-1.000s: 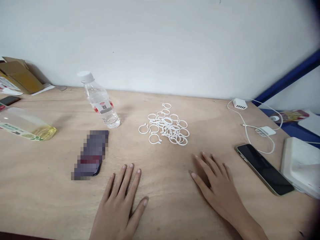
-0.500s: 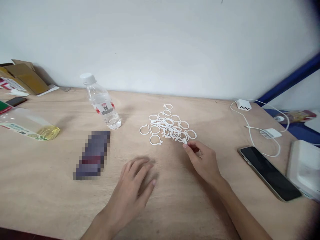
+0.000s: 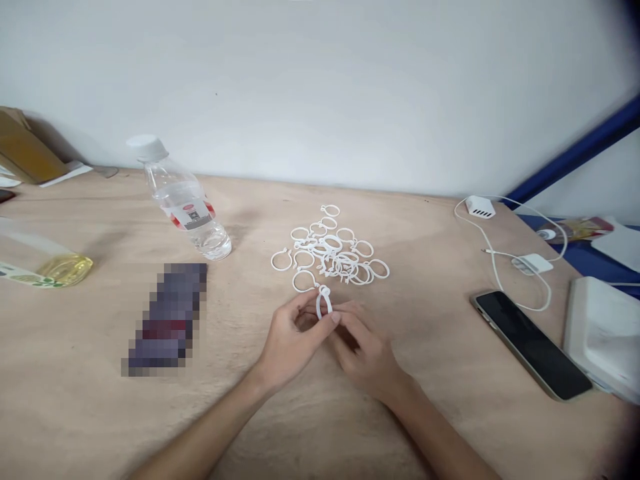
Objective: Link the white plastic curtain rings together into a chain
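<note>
My two hands meet in front of a loose pile of white plastic curtain rings (image 3: 333, 245). Between them one curtain ring (image 3: 328, 304) stands on edge, its small eyelet end at the top. My left hand (image 3: 293, 340) pinches it, with the thumb across its lower part. The fingers of my right hand (image 3: 367, 353) close on the same ring from the right; their tips are partly hidden. Several of the rings in the pile overlap, and a few lie apart around its edge.
A water bottle (image 3: 187, 207) stands left of the pile, with a pixelated dark item (image 3: 167, 317) nearer me. An oil bottle (image 3: 45, 263) is at far left. On the right are a phone (image 3: 533, 347), a white charger (image 3: 480, 207) with cables, and a white box (image 3: 605, 333).
My right hand has drawn a curtain ring from the pile toward me and left. My left hand has moved up and right and taken hold of it too. The view has shifted slightly.
</note>
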A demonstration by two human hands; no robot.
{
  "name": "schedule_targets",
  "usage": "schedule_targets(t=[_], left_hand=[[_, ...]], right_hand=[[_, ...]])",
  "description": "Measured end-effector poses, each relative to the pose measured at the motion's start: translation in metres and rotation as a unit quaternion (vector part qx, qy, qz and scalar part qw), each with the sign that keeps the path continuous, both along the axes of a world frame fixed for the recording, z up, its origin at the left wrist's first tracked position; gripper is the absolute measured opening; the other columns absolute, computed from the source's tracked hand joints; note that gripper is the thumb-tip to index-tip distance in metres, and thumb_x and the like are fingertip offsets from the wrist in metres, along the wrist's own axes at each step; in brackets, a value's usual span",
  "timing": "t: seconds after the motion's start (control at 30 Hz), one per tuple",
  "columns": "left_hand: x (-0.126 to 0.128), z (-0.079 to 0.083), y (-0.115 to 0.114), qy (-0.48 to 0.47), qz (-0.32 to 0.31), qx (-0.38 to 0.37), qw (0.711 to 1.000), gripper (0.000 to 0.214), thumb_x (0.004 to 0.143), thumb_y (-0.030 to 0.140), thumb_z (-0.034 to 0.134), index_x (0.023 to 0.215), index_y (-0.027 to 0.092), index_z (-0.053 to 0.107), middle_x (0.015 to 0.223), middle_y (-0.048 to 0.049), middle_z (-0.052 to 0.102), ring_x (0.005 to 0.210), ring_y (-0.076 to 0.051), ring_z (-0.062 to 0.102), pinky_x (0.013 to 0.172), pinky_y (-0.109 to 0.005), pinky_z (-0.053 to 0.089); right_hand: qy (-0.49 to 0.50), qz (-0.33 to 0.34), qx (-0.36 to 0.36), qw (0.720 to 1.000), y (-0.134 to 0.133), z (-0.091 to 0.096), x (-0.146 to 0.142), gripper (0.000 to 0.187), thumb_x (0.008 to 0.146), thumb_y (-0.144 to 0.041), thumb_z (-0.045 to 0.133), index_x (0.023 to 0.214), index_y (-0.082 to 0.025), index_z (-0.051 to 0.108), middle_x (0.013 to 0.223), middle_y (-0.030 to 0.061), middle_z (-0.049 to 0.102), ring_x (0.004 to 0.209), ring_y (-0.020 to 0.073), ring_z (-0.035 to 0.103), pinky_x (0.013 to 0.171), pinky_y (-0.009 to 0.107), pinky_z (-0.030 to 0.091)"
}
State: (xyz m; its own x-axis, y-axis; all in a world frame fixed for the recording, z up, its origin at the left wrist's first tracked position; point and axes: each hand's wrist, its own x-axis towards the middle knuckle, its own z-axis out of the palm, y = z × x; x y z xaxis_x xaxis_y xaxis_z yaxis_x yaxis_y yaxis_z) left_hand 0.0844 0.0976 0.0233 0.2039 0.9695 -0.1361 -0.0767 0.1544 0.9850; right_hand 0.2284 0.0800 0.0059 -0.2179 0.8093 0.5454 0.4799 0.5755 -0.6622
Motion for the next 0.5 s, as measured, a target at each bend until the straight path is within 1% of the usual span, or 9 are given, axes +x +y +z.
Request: schedule_targets(t=[0.07,0.13,0.17,0.23,0.3,0.33,0.37,0.43,0.5], left_hand=[[-0.005,-0.001,0.002,0.023,0.025,0.007,0.999,0.035,0.076,0.027,0.068,0.108,0.013,0.063,0.102,-0.0081,0.070,0.094,-0.020,0.065,0.088,-0.033,0.051],[-0.008,-0.003,0.003,0.058,0.043,0.029,0.997,0.044,0.074,0.025,0.068,0.117,0.014,0.061,0.108,-0.0087,0.070,0.097,-0.020,0.065,0.093,-0.036,0.050],[-0.009,-0.004,0.004,0.065,0.041,0.035,0.996,0.047,0.074,0.024,0.069,0.119,0.014,0.060,0.109,-0.0088,0.070,0.096,-0.020,0.066,0.093,-0.037,0.050],[-0.009,-0.006,0.003,0.048,0.005,0.036,0.998,0.047,0.075,0.023,0.069,0.120,0.014,0.061,0.107,-0.0091,0.071,0.094,-0.020,0.067,0.091,-0.037,0.052],[-0.008,-0.008,0.002,0.020,-0.048,0.041,0.998,0.041,0.077,0.024,0.068,0.117,0.013,0.063,0.105,-0.0089,0.072,0.094,-0.020,0.068,0.088,-0.034,0.054],[-0.008,-0.009,0.000,0.021,-0.069,0.056,0.996,0.038,0.079,0.024,0.066,0.116,0.014,0.065,0.106,-0.0088,0.072,0.095,-0.020,0.068,0.086,-0.033,0.055],[-0.008,-0.010,-0.001,0.036,-0.077,0.083,0.993,0.035,0.081,0.023,0.065,0.115,0.014,0.066,0.107,-0.0087,0.072,0.095,-0.021,0.068,0.086,-0.033,0.055],[-0.008,-0.012,-0.003,0.094,-0.054,0.163,0.981,0.034,0.081,0.022,0.064,0.114,0.015,0.066,0.107,-0.0093,0.072,0.097,-0.022,0.068,0.088,-0.035,0.055],[-0.009,-0.014,-0.004,0.157,-0.016,0.267,0.951,0.036,0.079,0.019,0.066,0.114,0.014,0.065,0.108,-0.0112,0.072,0.101,-0.023,0.067,0.090,-0.037,0.054]], right_hand=[[0.040,-0.023,-0.073,0.996,0.002,-0.001,0.004,0.016,0.083,-0.016,0.059,0.098,-0.022,0.063,0.096,0.0071,0.071,0.090,0.0212,0.066,0.081,0.036,0.053],[0.108,-0.054,-0.157,0.980,0.004,-0.002,0.008,0.016,0.082,-0.022,0.062,0.098,-0.022,0.063,0.095,0.0064,0.071,0.089,0.0206,0.067,0.080,0.035,0.053],[0.142,-0.063,-0.192,0.969,0.005,-0.001,0.011,0.016,0.083,-0.025,0.062,0.099,-0.022,0.064,0.094,0.0059,0.072,0.087,0.0200,0.067,0.080,0.034,0.054],[0.196,-0.059,-0.243,0.948,0.008,0.000,0.014,0.019,0.084,-0.031,0.061,0.101,-0.023,0.065,0.092,0.0046,0.073,0.086,0.0193,0.067,0.080,0.034,0.054],[0.235,-0.034,-0.267,0.934,0.011,0.001,0.016,0.022,0.084,-0.034,0.061,0.103,-0.024,0.067,0.086,0.0025,0.073,0.084,0.0186,0.068,0.081,0.034,0.054],[0.251,-0.020,-0.274,0.928,0.011,0.002,0.017,0.023,0.085,-0.036,0.061,0.105,-0.025,0.068,0.084,0.0015,0.072,0.084,0.0183,0.068,0.081,0.033,0.054],[0.263,-0.009,-0.279,0.924,0.012,0.003,0.018,0.024,0.085,-0.037,0.061,0.105,-0.026,0.068,0.082,0.0008,0.072,0.083,0.0179,0.068,0.082,0.033,0.054],[0.272,0.006,-0.288,0.918,0.012,0.003,0.018,0.025,0.086,-0.038,0.060,0.107,-0.028,0.069,0.085,0.0006,0.073,0.083,0.0173,0.068,0.081,0.032,0.053],[0.262,0.018,-0.297,0.918,0.012,0.003,0.019,0.024,0.086,-0.038,0.061,0.106,-0.029,0.071,0.094,0.0014,0.074,0.086,0.0176,0.067,0.082,0.032,0.053]])
